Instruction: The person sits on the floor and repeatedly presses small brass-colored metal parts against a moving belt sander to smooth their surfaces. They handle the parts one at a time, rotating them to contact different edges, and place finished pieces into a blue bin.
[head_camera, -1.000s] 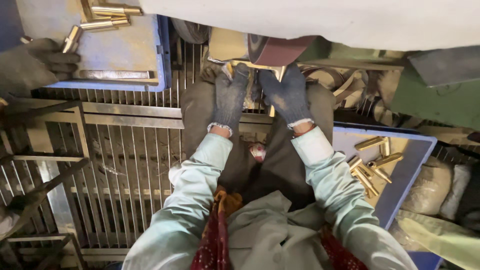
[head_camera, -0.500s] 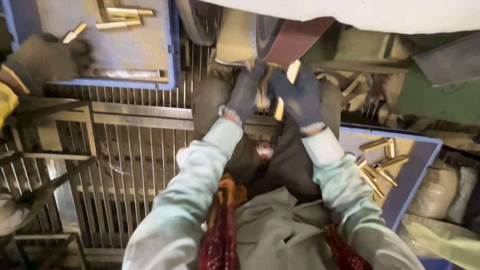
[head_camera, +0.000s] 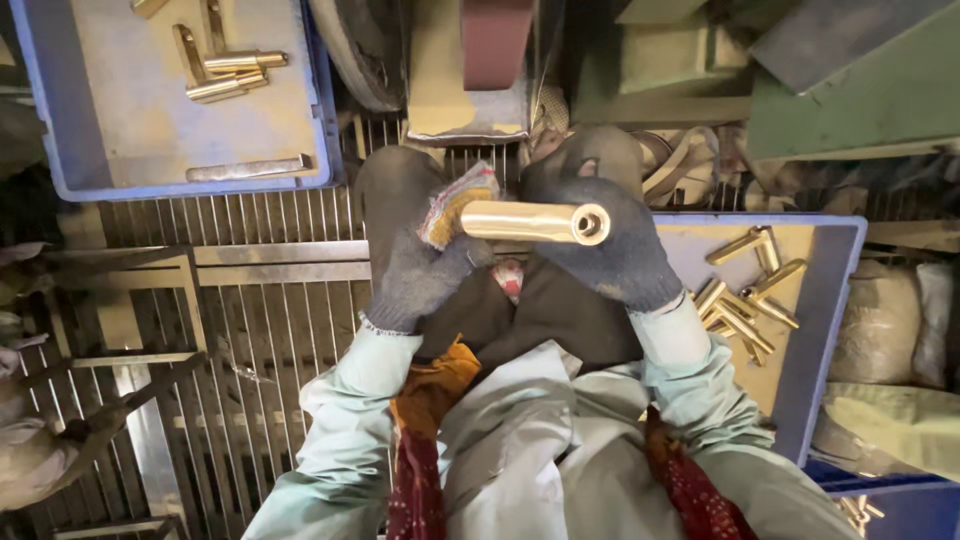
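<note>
Dark knit gloves, pale green sleeves

The belt and its housing are standing just ahead of the left hand and right hand, blocking the way forward. The knees are closing off the space beneath them. A tray is lying far left; between it and the hands a bare grate is leaving room. Another tray of brass pieces is crowding the right side.
</note>
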